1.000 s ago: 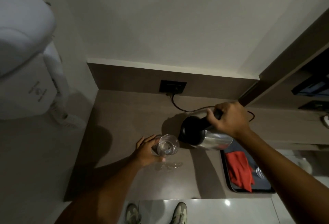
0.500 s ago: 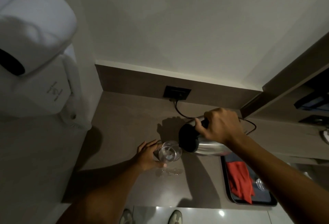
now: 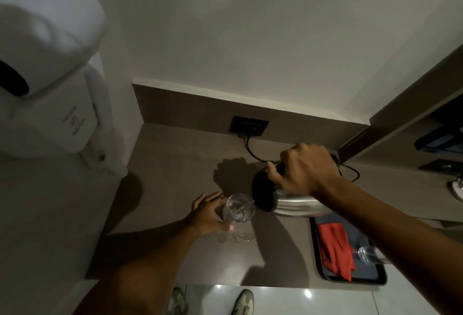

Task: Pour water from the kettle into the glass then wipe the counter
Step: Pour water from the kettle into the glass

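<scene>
At centre frame, low on the counter (image 3: 175, 164): pour in progress.

Right hand (image 3: 307, 170) clamped round the black handle of the kettle (image 3: 293, 202). Kettle tipped hard over, long axis near level, running from right of frame to left, black lid end toward the glass (image 3: 238, 208). Spout sits just above and to the right of the rim; a thin stream seems to cross into the bowl (small and dim, not certain).

Left hand (image 3: 209, 210) cupped against the glass's left side, fingers spread, thumb near the foot. Glass stands upright on the counter, left of the kettle, between the two hands. Hands apart, each on its own thing. Left is nearer the glass; right does the tilting.

Judgement: the move turns on spout over rim. Kettle axis points straight at the glass, so a small drift left or right puts water on the counter. Wet glints already show by the foot.

Lower right: tray (image 3: 350, 282) with red cloth (image 3: 333, 244), partly under the right forearm (wiping step not yet begun).

Against half a second ago: kettle looks tipped a little further, spout closer over the rim. Left hand much the same. Camera pitched slightly, wall dryer (image 3: 50, 64) at upper left sits larger.
</scene>
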